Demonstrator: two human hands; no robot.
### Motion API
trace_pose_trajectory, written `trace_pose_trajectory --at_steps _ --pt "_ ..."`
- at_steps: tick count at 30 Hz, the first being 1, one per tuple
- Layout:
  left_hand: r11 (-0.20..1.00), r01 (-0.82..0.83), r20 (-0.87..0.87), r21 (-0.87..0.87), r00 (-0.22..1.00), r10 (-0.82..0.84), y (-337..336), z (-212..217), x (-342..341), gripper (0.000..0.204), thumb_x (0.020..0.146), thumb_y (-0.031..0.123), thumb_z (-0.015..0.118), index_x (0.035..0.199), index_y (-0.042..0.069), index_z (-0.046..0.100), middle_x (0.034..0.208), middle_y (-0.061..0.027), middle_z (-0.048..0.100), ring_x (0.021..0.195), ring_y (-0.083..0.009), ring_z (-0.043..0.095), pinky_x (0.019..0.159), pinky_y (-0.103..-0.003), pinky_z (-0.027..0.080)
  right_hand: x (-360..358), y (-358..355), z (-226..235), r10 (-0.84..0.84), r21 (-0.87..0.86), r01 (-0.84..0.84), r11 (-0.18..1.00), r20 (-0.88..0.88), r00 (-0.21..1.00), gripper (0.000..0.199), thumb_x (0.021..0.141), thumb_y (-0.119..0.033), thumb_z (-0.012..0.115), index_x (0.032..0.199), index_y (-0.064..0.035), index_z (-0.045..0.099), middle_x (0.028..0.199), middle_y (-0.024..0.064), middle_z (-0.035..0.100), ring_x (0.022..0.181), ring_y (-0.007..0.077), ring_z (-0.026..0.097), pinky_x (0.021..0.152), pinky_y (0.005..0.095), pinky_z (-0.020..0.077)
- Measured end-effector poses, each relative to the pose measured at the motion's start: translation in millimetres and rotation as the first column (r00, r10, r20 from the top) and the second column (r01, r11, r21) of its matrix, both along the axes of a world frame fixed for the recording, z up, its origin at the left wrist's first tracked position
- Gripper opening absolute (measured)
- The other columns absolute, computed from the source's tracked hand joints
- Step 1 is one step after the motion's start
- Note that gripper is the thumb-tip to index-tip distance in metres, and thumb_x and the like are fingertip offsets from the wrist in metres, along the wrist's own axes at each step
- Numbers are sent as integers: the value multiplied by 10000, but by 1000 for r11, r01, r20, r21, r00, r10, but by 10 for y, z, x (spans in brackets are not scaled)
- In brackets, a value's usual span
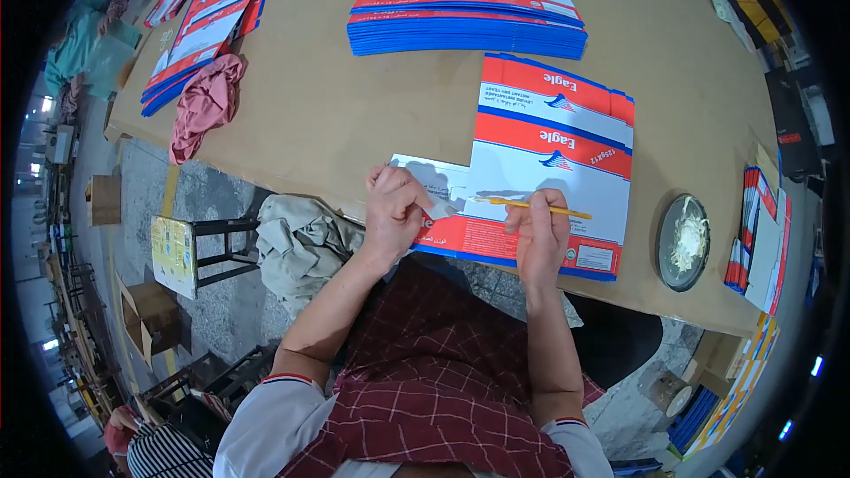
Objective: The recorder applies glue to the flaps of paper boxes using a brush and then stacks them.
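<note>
A flat printed carton (518, 179) in red, white and blue lies before me near the table's front edge. My left hand (392, 214) is closed in a pinch on a small white flap (440, 206) at the carton's left part. In my right hand (540, 235) is a thin yellow brush (571, 212), held nearly level between thumb and fingers. Its pale tip points left, just over the white panel and close to the flap. To the right stands a dark oval dish (683, 252) with a white paste (689, 241) in it.
A thick stack of flat cartons (469, 33) lies beyond my work. More cartons (208, 31) and a pink cloth (208, 106) are at the far left. Beside the table are a stool (174, 255) and a grey cloth (301, 243). More cartons (763, 239) lean at the right edge.
</note>
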State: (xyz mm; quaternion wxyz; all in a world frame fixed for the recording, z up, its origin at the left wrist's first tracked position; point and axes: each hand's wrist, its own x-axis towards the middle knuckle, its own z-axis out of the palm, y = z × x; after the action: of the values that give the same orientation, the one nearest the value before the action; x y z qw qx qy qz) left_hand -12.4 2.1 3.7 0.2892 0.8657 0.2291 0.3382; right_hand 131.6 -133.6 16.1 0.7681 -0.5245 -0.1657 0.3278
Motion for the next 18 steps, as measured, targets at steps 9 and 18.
trace_pose_trajectory --at_steps 9,18 --pt "991 -35 -81 130 996 45 -35 17 0 240 503 -131 504 601 85 473 709 -35 495 804 -220 528 882 -404 316 -77 17 107 108 -183 -70 981 205 973 176 913 -176 433 809 -34 444 621 51 555 584 84 521 596 207 430" --pt "993 -31 -46 111 998 36 -44 23 6 221 541 -100 545 648 83 483 728 -39 497 789 -215 532 933 -439 307 -106 18 187 91 -164 0 986 543 835 117 880 -142 509 884 -47 441 897 131 596 752 167 588 711 246 454"
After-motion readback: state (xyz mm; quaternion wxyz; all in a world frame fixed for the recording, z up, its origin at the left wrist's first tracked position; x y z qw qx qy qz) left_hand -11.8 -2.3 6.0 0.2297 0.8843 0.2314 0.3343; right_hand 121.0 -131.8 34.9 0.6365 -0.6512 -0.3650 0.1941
